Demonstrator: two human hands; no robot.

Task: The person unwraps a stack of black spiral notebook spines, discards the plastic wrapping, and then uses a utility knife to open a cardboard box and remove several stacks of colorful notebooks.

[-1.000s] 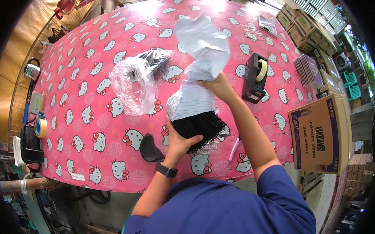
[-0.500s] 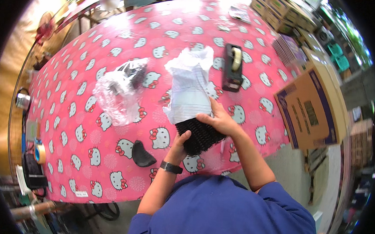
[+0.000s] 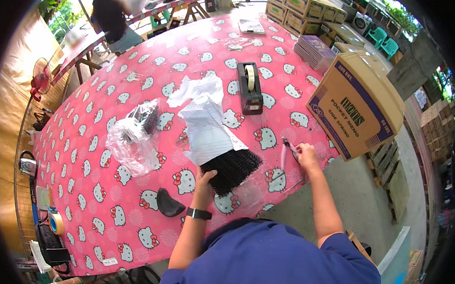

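A black ridged bundle [image 3: 231, 171], looking like many rows of fine coils or loops, lies on the table, its far part wrapped in crumpled white lined paper [image 3: 204, 127]. My left hand [image 3: 203, 187] closes round the near left edge of the bundle, thumb on top. Off to the right, near the table's edge, my right hand [image 3: 306, 158] pinches one handle of a pink-handled tool [image 3: 282, 158] with a dark head, like pliers or cutters. A curved black piece [image 3: 169, 204] rests left of my left wrist. Farther left lies clear plastic wrap [image 3: 131, 140] with something black inside.
A black tape dispenser [image 3: 249, 94] stands beyond the paper. At the right edge are a large carton [image 3: 352, 109] and a stack of purple-covered books [image 3: 313, 52]. A tape roll [image 3: 55, 223] is at the left edge. Another person [image 3: 111, 17] sits at the far left.
My right hand has left the bundle and moved right to the pink-handled tool. My left hand keeps its hold on the bundle. The whole view has shifted, showing more of the far background.
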